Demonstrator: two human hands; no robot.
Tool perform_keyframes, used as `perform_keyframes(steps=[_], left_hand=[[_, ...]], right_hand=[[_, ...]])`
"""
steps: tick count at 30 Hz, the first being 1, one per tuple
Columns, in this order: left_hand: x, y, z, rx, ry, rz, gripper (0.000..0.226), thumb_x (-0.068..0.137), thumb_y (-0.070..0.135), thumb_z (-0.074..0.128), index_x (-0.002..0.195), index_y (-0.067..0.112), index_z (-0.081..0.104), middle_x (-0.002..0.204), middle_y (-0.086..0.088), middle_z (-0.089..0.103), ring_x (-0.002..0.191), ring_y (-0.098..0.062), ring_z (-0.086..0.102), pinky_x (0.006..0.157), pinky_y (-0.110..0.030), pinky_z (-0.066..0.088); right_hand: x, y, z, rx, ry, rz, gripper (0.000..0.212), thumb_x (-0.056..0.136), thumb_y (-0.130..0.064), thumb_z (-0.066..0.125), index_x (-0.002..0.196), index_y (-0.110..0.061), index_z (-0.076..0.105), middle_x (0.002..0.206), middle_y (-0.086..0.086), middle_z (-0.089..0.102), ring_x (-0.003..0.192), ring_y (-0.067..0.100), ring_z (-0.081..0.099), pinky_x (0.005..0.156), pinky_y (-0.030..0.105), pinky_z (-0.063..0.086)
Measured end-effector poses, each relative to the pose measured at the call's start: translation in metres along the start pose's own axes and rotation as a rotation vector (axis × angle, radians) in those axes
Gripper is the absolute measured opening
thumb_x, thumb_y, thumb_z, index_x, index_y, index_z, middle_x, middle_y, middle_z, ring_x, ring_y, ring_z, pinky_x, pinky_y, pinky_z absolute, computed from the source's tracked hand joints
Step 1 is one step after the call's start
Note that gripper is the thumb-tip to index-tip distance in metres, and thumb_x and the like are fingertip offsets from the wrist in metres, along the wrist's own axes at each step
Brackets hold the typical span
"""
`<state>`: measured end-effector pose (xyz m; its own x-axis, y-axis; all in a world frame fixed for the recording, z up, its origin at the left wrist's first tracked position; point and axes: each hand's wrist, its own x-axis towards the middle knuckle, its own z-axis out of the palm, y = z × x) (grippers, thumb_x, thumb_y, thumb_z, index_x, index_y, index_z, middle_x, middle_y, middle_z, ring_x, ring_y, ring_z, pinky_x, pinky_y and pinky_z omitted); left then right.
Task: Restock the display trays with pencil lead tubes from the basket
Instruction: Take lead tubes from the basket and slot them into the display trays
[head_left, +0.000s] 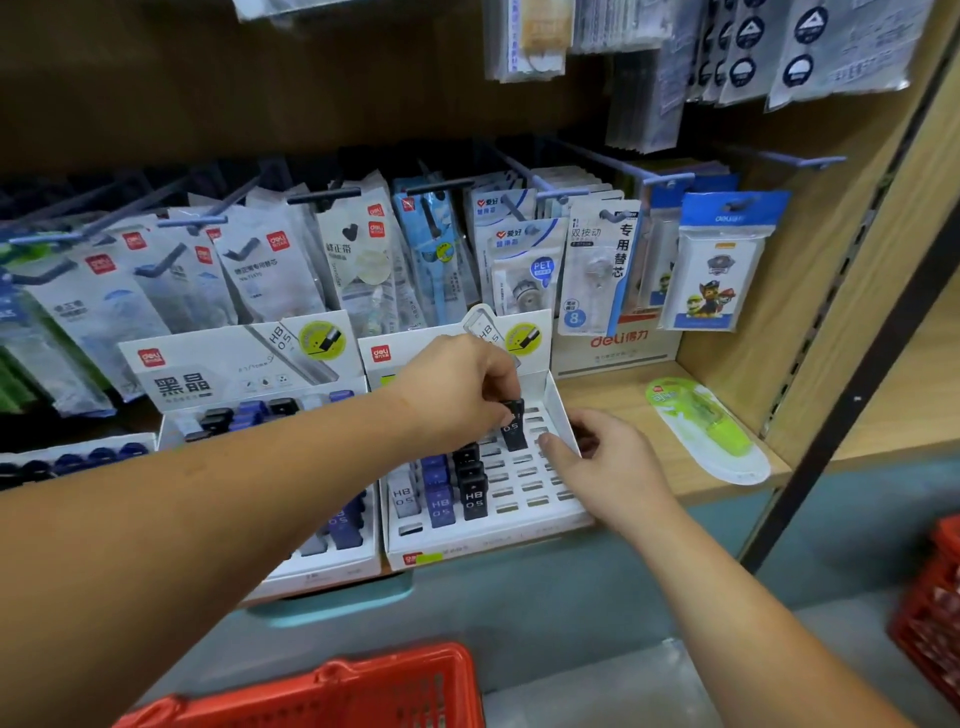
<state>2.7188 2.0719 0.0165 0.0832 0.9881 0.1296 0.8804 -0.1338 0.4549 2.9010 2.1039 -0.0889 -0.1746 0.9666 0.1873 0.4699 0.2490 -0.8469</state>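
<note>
- A black tube (513, 426) marked 0.5 is pinched at its top end by the left hand (462, 395). The grip is narrow, with thumb and fingertips closed on the cap, so that the lower end is left free to be guided into a slot.
- The tube is held over the far middle part of the right tray (493, 543), in the column just right of the black tubes already standing there. Whether its foot is seated in a slot cannot be told.
- Its long axis is nearly upright, leaning a little. The capped end points up into the fingers and the lower end points down at the tray.
- The right wall of the tray is held by the right hand (610, 460), thumb inside and fingers curled outside, probably so that the light card tray is kept from sliding on the shelf (613, 400). A dark shape under those fingers cannot be made out.
- Many slots on the right of the tray are seen unfilled, so the restocking is judged to be partly done.
- The left tray (322, 564) lies just beside it, and the red basket (332, 691) is kept near, below the arms, within reach.
</note>
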Motion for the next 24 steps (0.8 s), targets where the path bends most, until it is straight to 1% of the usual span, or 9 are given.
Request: perform_keyframes(steps=[5, 10, 14, 17, 19, 21, 22, 23, 24], left_hand=[[0.001, 0.002, 0.01, -0.021, 0.077, -0.01, 0.014, 0.079, 0.011, 0.083, 0.087, 0.02, 0.076, 0.083, 0.007, 0.073, 0.081, -0.012, 0.069, 0.081, -0.032, 0.059], [-0.001, 0.008, 0.006, 0.011, 0.011, 0.018, 0.012, 0.083, 0.01, 0.079, 0.085, 0.021, 0.076, 0.084, 0.007, 0.073, 0.083, -0.013, 0.069, 0.082, -0.034, 0.059], [-0.003, 0.009, 0.01, -0.005, -0.022, -0.023, 0.015, 0.082, 0.012, 0.082, 0.089, 0.024, 0.077, 0.09, 0.009, 0.073, 0.087, -0.013, 0.069, 0.084, -0.031, 0.059], [-0.012, 0.009, 0.01, -0.008, -0.04, -0.029, 0.02, 0.084, 0.016, 0.081, 0.103, 0.022, 0.079, 0.092, 0.01, 0.069, 0.087, -0.012, 0.064, 0.079, -0.025, 0.054], [-0.024, 0.009, 0.004, 0.006, -0.002, -0.018, 0.024, 0.086, 0.018, 0.079, 0.109, 0.021, 0.078, 0.1, 0.005, 0.07, 0.093, -0.016, 0.065, 0.084, -0.03, 0.056], [-0.045, 0.009, -0.007, 0.004, 0.075, -0.006, 0.027, 0.086, 0.02, 0.078, 0.113, 0.019, 0.075, 0.109, 0.0, 0.071, 0.101, -0.02, 0.066, 0.092, -0.036, 0.056], [-0.06, 0.007, -0.013, -0.004, 0.12, 0.001, 0.027, 0.087, 0.02, 0.077, 0.114, 0.018, 0.075, 0.112, -0.001, 0.07, 0.103, -0.019, 0.065, 0.093, -0.035, 0.054], [-0.078, 0.005, -0.019, -0.015, 0.163, 0.01, 0.025, 0.088, 0.019, 0.076, 0.113, 0.017, 0.074, 0.111, 0.0, 0.07, 0.101, -0.018, 0.064, 0.092, -0.032, 0.053], [-0.097, 0.002, -0.024, -0.028, 0.196, 0.019, 0.024, 0.088, 0.018, 0.075, 0.112, 0.017, 0.075, 0.109, 0.001, 0.07, 0.097, -0.016, 0.063, 0.09, -0.028, 0.051]], right_hand=[[0.0, -0.001, -0.003, -0.006, -0.029, 0.011, 0.02, 0.087, -0.035, 0.07, 0.105, -0.028, 0.074, 0.093, -0.017, 0.076, 0.09, 0.005, 0.07, 0.086, 0.038, 0.058], [-0.008, -0.007, -0.009, -0.029, -0.065, 0.013, 0.025, 0.087, -0.031, 0.073, 0.112, -0.027, 0.072, 0.096, -0.016, 0.076, 0.093, 0.005, 0.07, 0.088, 0.038, 0.058], [-0.022, -0.013, -0.014, -0.076, -0.096, 0.01, 0.035, 0.083, -0.036, 0.075, 0.118, -0.03, 0.069, 0.099, -0.016, 0.075, 0.096, 0.007, 0.07, 0.09, 0.039, 0.057], [-0.03, -0.02, -0.018, -0.116, -0.127, 0.03, 0.049, 0.074, -0.05, 0.07, 0.119, -0.032, 0.066, 0.098, -0.016, 0.075, 0.096, 0.009, 0.07, 0.089, 0.04, 0.057], [-0.034, -0.025, -0.02, -0.15, -0.133, 0.049, 0.053, 0.071, -0.056, 0.066, 0.118, -0.032, 0.066, 0.098, -0.015, 0.074, 0.096, 0.012, 0.07, 0.088, 0.042, 0.057], [-0.043, -0.032, -0.019, -0.293, -0.102, 0.022, 0.049, 0.076, -0.056, 0.065, 0.116, -0.029, 0.064, 0.104, -0.011, 0.07, 0.102, 0.019, 0.066, 0.088, 0.042, 0.055], [-0.049, -0.036, -0.018, -0.463, -0.051, -0.05, 0.046, 0.08, -0.053, 0.067, 0.117, -0.027, 0.063, 0.108, -0.005, 0.066, 0.106, 0.024, 0.063, 0.088, 0.043, 0.054], [-0.056, -0.04, -0.016, -0.655, 0.029, -0.177, 0.046, 0.082, -0.05, 0.069, 0.118, -0.021, 0.062, 0.109, 0.001, 0.061, 0.107, 0.029, 0.059, 0.086, 0.044, 0.052], [-0.066, -0.044, -0.012, -0.782, 0.108, -0.332, 0.044, 0.083, -0.046, 0.07, 0.115, -0.016, 0.061, 0.106, 0.006, 0.057, 0.103, 0.033, 0.056, 0.082, 0.046, 0.051]])
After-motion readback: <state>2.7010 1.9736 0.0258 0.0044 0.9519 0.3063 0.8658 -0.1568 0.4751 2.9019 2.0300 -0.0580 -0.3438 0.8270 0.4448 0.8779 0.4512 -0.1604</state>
